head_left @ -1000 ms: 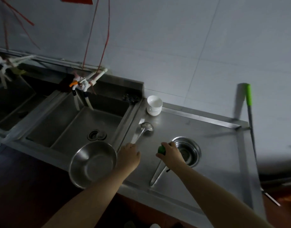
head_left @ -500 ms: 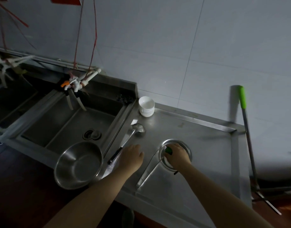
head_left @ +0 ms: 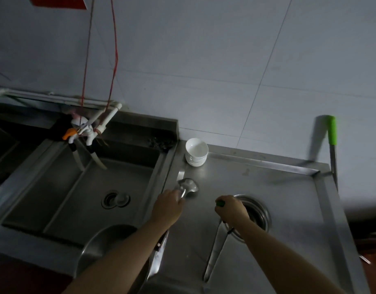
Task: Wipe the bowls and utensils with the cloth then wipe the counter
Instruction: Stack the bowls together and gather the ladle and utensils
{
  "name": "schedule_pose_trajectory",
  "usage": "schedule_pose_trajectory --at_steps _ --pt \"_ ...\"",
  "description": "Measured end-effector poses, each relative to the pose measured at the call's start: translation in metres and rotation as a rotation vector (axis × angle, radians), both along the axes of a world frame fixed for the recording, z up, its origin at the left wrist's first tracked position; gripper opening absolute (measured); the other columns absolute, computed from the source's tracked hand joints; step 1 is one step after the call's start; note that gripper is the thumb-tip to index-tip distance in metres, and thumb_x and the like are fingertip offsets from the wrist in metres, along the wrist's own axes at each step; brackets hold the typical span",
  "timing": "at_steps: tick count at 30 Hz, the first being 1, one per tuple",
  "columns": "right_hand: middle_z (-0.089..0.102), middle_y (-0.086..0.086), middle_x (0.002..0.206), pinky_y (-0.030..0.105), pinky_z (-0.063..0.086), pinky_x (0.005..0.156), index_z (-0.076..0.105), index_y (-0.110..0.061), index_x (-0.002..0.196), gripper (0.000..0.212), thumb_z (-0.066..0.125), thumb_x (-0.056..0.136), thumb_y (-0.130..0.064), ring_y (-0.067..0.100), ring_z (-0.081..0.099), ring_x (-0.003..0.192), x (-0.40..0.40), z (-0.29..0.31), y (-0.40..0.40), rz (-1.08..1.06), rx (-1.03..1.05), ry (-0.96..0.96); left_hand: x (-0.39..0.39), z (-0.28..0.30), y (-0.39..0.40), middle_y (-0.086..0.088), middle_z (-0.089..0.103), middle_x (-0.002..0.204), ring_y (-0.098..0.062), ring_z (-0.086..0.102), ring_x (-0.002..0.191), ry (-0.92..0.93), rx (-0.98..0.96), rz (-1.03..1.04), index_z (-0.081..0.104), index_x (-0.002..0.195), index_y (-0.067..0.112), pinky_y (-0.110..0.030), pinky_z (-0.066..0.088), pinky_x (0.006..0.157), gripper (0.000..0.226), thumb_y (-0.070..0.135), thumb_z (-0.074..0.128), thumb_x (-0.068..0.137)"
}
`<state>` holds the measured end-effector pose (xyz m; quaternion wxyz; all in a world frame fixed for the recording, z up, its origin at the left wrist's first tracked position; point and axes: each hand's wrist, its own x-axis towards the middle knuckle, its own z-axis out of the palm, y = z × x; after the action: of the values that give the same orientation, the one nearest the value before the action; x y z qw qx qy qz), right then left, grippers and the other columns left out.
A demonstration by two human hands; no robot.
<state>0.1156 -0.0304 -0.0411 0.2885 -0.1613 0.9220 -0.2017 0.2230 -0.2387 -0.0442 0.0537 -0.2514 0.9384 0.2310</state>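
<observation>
1. Left hand (head_left: 169,205) lies over the ladle (head_left: 188,185) on the counter (head_left: 289,209); grip unreadable.
2. Right hand (head_left: 231,210) clenches a green item (head_left: 220,203) at the steel bowl (head_left: 257,213).
3. Risk: a careless wipe pushes the ladle into the white bowls (head_left: 196,152).

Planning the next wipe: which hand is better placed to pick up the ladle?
Left. The left hand already rests at the ladle, just below its bowl, while the right hand grips something green at the steel bowl set in the counter, farther away.
</observation>
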Motion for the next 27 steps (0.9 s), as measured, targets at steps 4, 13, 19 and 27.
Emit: schedule_pose_trajectory --at_steps 4,13,19,27 --pt "0.072 -0.003 0.092 0.027 0.052 0.072 0.07 -0.025 0.098 0.028 0.065 0.09 -0.051 0.012 0.065 0.077 -0.007 -0.01 -0.021 -0.081 0.031 -0.048 -0.024 -0.016 -0.035 -0.003 0.067 0.104 -0.025 0.064 0.095 -0.038 0.093 0.0 0.064 0.11 0.026 -0.039 0.054 0.083 0.051 0.058 0.029 0.089" --pt "0.073 -0.006 0.085 0.037 0.058 0.084 0.071 -0.025 0.089 0.039 0.057 0.092 -0.062 0.012 0.068 0.075 -0.015 -0.026 -0.063 -0.049 0.06 -0.138 -0.036 -0.018 -0.059 -0.005 0.064 0.104 -0.027 0.063 0.099 -0.075 0.193 -0.015 0.062 0.104 0.022 -0.04 0.053 0.085 0.043 0.05 0.035 0.084" --pt "0.073 -0.002 0.085 0.033 0.057 0.081 0.071 -0.018 0.085 0.045 0.052 0.097 -0.058 0.014 0.067 0.075 -0.034 -0.031 -0.064 -0.016 0.056 -0.152 -0.047 -0.028 -0.059 -0.009 0.067 0.099 -0.031 0.065 0.094 -0.064 0.269 0.088 0.062 0.092 0.02 -0.044 0.054 0.085 0.035 0.044 0.039 0.081" --pt "0.07 -0.002 0.078 0.032 0.055 0.08 0.073 -0.019 0.083 0.053 0.052 0.093 -0.067 0.015 0.066 0.075 -0.043 -0.033 -0.054 0.084 0.057 -0.196 -0.039 -0.023 -0.043 -0.008 0.073 0.094 -0.028 0.069 0.09 -0.074 0.257 0.048 0.068 0.098 0.015 -0.034 0.049 0.074 0.028 0.034 0.048 0.099"
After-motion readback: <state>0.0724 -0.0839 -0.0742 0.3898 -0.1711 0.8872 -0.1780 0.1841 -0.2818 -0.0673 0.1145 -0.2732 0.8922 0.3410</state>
